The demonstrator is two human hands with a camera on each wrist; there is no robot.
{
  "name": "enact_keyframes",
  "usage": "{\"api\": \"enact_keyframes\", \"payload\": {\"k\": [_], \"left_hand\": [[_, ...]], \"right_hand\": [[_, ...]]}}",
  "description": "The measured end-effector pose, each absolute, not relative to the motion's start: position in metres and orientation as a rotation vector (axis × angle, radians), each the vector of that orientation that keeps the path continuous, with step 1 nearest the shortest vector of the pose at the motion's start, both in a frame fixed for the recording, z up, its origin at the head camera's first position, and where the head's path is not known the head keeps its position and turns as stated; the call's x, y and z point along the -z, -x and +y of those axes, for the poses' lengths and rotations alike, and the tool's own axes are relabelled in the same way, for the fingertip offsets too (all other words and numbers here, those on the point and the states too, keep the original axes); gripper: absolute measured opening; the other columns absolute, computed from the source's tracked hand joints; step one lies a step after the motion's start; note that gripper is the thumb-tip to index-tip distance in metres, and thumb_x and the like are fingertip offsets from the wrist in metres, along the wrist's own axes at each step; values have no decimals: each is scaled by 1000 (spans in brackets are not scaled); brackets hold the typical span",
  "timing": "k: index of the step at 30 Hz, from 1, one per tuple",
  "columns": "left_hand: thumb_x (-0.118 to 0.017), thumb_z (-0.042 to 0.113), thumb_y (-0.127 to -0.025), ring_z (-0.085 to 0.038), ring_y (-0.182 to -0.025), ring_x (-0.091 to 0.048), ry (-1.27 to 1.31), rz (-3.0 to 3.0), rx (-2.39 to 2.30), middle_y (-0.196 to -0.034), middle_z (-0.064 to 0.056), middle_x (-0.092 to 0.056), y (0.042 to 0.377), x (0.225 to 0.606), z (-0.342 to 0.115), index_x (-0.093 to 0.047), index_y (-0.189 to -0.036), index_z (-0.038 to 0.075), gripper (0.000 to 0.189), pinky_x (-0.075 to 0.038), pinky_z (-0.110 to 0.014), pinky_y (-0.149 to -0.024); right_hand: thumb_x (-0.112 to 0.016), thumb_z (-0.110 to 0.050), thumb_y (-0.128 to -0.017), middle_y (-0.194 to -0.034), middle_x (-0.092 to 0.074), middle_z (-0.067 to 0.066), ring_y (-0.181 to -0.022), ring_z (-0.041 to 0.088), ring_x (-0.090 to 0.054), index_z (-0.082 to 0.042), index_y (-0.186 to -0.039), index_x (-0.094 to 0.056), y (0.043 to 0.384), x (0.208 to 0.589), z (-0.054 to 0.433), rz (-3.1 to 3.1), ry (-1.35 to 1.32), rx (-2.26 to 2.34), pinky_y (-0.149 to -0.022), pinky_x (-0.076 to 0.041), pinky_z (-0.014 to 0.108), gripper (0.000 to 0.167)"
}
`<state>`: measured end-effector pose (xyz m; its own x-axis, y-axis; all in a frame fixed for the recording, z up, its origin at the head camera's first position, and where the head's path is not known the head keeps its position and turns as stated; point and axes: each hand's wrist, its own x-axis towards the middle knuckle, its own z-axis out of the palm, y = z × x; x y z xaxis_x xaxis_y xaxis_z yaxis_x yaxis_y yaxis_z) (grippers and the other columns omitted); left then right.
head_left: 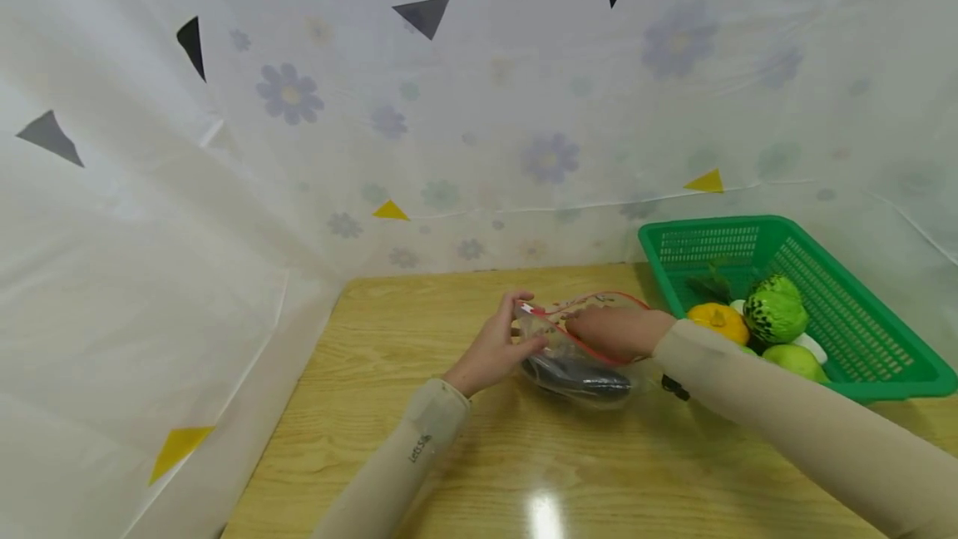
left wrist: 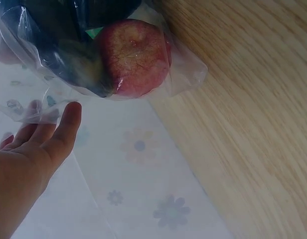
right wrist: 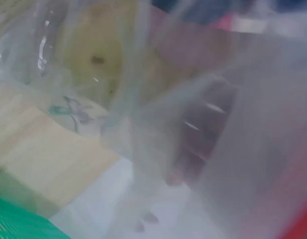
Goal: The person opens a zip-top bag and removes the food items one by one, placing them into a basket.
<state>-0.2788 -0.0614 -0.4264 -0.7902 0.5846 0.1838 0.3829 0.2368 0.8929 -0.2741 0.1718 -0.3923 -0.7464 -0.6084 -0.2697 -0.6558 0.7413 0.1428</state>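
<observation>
A clear zip bag (head_left: pixel 580 314) with a red zip edge stands on the table, its mouth open. Through the plastic show a glossy dark eggplant (head_left: pixel 576 377), a red apple (left wrist: pixel 135 57) and a round yellowish fruit (right wrist: pixel 93 52). My left hand (head_left: pixel 500 348) holds the bag's left side by the zip end, thumb in front and fingers behind. From the right, my right hand (head_left: pixel 617 331) reaches into the mouth; its fingers are hidden inside, and I cannot tell whether they grip anything.
At the right stands a green plastic basket (head_left: pixel 891 306) holding a small orange-yellow pumpkin (head_left: pixel 718 321), a bumpy green fruit (head_left: pixel 777 310), a smooth green fruit (head_left: pixel 795 363) and white pieces. A flower-patterned sheet (head_left: pixel 479 140) hangs behind and left of the wooden table (head_left: pixel 359 422).
</observation>
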Motion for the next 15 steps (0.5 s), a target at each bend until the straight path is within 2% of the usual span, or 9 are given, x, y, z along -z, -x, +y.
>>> {"api": "enact_keyframes", "payload": {"k": [3,4,5,9,12,15], "left_hand": [[-68,15,-97,-20,-100,-68,-917,2320,-1583,-132,-9,-57,279,426,-61,-33,-147,18,61,-53,-40,-98],[-68,15,-97,-19,-98,-69,-916,2321,-1582,-132,-10,-57,279,426,-61,-32,-147,18,62,-53,-40,-99],[-69,16,-97,-17,-98,-68,-909,2325,-1578,-131,-9,-57,279,426,-61,-32,-147,19,62,-53,-40,-99],[-68,18,-98,-17,-96,-69,-898,2317,-1576,-130,-17,-55,282,427,-61,-31,-148,19,62,-51,-42,-102],[-68,19,-98,-20,-97,-69,-894,2306,-1584,-131,-20,-54,283,428,-60,-31,-149,20,62,-51,-44,-102],[-68,18,-98,-23,-101,-69,-879,2305,-1587,-131,-15,-55,284,430,-60,-32,-148,20,62,-52,-43,-101]], "right_hand": [[-67,-14,-96,-101,-71,1,-94,21,-68,-15,-113,-64,275,390,176,2796,1047,-191,-87,-57,41,17],[-69,-16,-95,-102,-72,0,-94,21,-68,-15,-114,-65,274,388,177,2812,1064,-163,-86,-57,40,19],[-72,-17,-93,-105,-72,1,-97,21,-68,-14,-116,-65,273,384,178,2827,1081,-133,-87,-57,40,25],[-83,-22,-83,-116,-70,1,-103,20,-67,-14,-126,-64,262,365,182,2871,1075,5,-86,-58,37,48],[-88,-22,-79,-116,-68,-2,-101,17,-65,-18,-126,-62,247,348,190,2906,1027,101,-83,-59,35,53],[-87,-24,-80,-116,-67,-3,-101,16,-65,-20,-130,-61,232,330,202,2948,978,181,-81,-59,35,56]]}}
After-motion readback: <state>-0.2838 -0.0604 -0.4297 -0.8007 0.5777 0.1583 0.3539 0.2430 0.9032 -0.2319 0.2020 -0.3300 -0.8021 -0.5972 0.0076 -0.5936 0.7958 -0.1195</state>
